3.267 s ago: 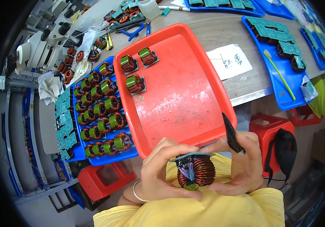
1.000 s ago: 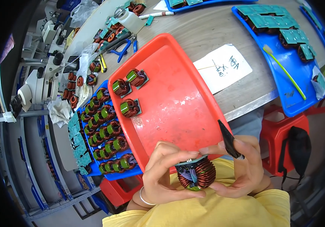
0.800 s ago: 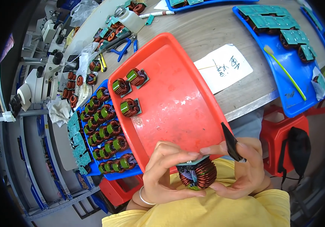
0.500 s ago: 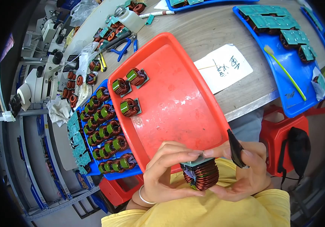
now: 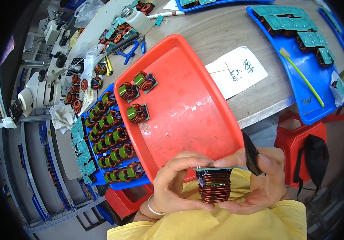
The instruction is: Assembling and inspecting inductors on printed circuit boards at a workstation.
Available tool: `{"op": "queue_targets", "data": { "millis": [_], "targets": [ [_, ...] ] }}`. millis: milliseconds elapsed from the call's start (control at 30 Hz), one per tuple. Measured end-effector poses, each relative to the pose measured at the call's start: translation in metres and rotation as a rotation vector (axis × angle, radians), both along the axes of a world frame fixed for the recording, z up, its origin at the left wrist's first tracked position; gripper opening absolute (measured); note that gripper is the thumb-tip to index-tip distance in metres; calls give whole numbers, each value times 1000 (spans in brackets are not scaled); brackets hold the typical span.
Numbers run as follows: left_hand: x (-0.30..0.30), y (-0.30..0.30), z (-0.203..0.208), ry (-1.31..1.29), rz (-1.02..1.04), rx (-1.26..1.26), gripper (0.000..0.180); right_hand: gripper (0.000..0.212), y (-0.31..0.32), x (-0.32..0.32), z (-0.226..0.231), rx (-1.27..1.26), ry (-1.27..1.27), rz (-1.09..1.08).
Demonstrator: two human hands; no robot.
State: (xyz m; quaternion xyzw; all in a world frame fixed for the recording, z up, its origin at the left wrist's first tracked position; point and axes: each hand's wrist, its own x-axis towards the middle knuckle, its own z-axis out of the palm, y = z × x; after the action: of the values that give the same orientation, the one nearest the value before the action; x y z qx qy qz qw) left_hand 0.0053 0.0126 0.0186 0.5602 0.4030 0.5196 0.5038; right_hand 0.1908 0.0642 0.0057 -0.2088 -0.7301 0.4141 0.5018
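In front of my chest I hold a toroidal coil (image 5: 215,187), wound with copper wire, with a green circuit board (image 5: 212,168) on its top. My left hand (image 5: 176,182) pinches its left side, thumb below and fingers at the board. The fingers and thumb of my right hand (image 5: 266,184) steady the other side. Tucked in that right hand is a slim black tool (image 5: 251,154), its kind unclear, pointing up and away from the coil. Beyond my hands lies a red tray (image 5: 180,112) with 3 similar coils (image 5: 136,113) at its left side.
Left of the red tray, a blue tray (image 5: 118,186) carries rows of coils. Another blue tray (image 5: 310,114) at right bears board-topped coils and a yellow-handled brush (image 5: 306,80). Blue-handled pliers (image 5: 130,54) and a paper sheet (image 5: 238,72) lie on the table. Red stools stand below.
The coil has been turned between my fingers: its board now shows edge-on and the windings face me more squarely. The black tool has tilted slightly with my right hand.
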Motion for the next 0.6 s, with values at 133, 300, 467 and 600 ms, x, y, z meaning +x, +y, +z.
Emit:
{"op": "queue_targets", "data": {
  "millis": [133,300,467,600],
  "targets": [
    [5,-3,1,-47,15,-69,76,102,7,-2,0,-32,-39,79],
    [7,-2,4,-51,11,-108,78,89,3,-8,-2,-106,43,-23],
    [-3,-3,6,247,-22,-50,74,80,5,-5,-12,-160,141,3],
    [-2,-3,3,157,19,-47,69,83,3,-5,-16,-162,133,30]
  ]
}}
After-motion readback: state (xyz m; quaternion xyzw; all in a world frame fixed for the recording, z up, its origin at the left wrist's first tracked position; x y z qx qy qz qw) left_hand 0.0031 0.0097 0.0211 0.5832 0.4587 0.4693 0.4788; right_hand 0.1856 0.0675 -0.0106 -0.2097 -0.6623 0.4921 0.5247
